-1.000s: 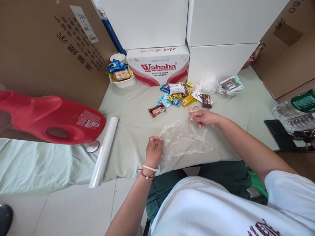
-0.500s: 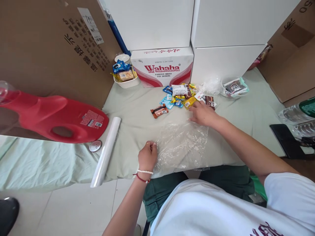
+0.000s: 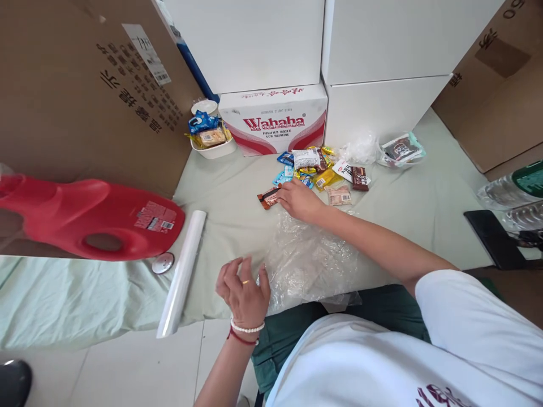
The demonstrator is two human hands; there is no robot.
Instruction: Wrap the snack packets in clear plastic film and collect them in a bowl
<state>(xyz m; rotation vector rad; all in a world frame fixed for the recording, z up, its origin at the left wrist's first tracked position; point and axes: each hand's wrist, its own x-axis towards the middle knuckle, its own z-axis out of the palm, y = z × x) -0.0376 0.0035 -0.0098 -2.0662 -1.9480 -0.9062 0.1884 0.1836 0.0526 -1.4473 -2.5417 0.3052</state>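
A sheet of clear plastic wrap [image 3: 311, 260] lies crumpled on the pale green cloth [image 3: 229, 192] in front of me. My left hand [image 3: 244, 288] rests at the sheet's left edge, fingers spread and flat, holding nothing. My right hand [image 3: 299, 199] reaches across the sheet to a brown-and-orange snack packet [image 3: 267, 198] and touches it, fingers curled over its right end. Just beyond lies a pile of small snack packets [image 3: 318, 167] in blue, yellow, white and brown.
A roll of plastic wrap [image 3: 182, 271] lies to the left beside a small round lid [image 3: 163, 263] and a big red jug [image 3: 89, 217]. A white bowl of snacks [image 3: 212, 141], a Wahaha box [image 3: 275, 121], white boxes and cardboard boxes stand behind. Water bottles [image 3: 513, 195] at right.
My right hand has let go of the plastic sheet and moved left to the brown-and-orange packet. My left hand has released its pinch on the sheet's edge and opened flat.
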